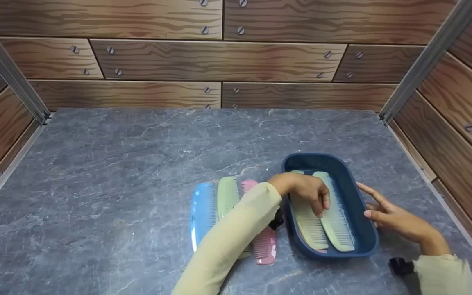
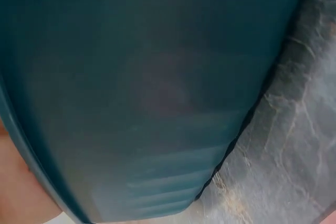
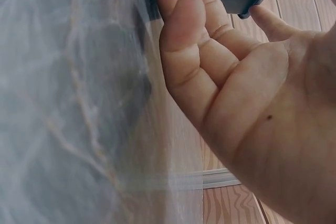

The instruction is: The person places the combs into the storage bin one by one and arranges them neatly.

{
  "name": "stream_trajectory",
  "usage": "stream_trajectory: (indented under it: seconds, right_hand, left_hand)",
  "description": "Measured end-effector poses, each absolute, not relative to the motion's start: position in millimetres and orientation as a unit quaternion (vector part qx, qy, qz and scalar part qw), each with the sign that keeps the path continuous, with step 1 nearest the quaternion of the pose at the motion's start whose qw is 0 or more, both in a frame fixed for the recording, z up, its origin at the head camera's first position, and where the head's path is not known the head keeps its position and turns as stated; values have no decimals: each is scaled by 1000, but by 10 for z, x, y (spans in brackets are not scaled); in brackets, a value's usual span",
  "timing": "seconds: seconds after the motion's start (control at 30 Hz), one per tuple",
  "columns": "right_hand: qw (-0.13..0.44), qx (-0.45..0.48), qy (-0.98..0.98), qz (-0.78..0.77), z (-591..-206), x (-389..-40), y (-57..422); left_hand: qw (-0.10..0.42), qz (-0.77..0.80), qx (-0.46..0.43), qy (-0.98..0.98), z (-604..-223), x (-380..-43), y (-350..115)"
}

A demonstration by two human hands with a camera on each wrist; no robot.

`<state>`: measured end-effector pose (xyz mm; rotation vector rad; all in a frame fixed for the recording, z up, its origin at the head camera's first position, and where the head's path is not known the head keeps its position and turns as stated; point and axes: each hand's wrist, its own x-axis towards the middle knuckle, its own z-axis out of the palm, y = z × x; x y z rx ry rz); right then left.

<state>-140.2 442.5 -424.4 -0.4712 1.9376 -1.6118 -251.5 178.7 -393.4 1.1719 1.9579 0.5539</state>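
A dark blue tray (image 1: 357, 196) with a raised wall holds light green combs (image 1: 340, 229), with a bit of pink under the left one. My left hand (image 1: 307, 191) reaches down into it and pinches the right-hand green comb along its spine; the fingertips are partly hidden. My right hand (image 1: 395, 217) rests against the tray's right wall, fingers fairly straight and thumb at the rim. In the right wrist view, its palm (image 3: 262, 93) faces the camera. The tray wall (image 2: 157, 77) fills most of the left wrist view.
Left of the tray lie a blue comb (image 1: 203, 209), a green comb (image 1: 228, 196) and pink combs (image 1: 265, 246), partly covered by my left sleeve (image 1: 236, 233). They lie on a grey marbled table (image 1: 117, 184). Wood-patterned walls (image 1: 219, 61) stand behind and at the sides.
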Motion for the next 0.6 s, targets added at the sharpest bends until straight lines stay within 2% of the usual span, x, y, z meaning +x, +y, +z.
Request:
stream_trajectory:
  seconds: [0.6]
  right_hand:
    - [283,-178,722,-606,-4245,-1401,4416]
  left_hand:
    - [377,54,465,799,-3826,-2354,1788]
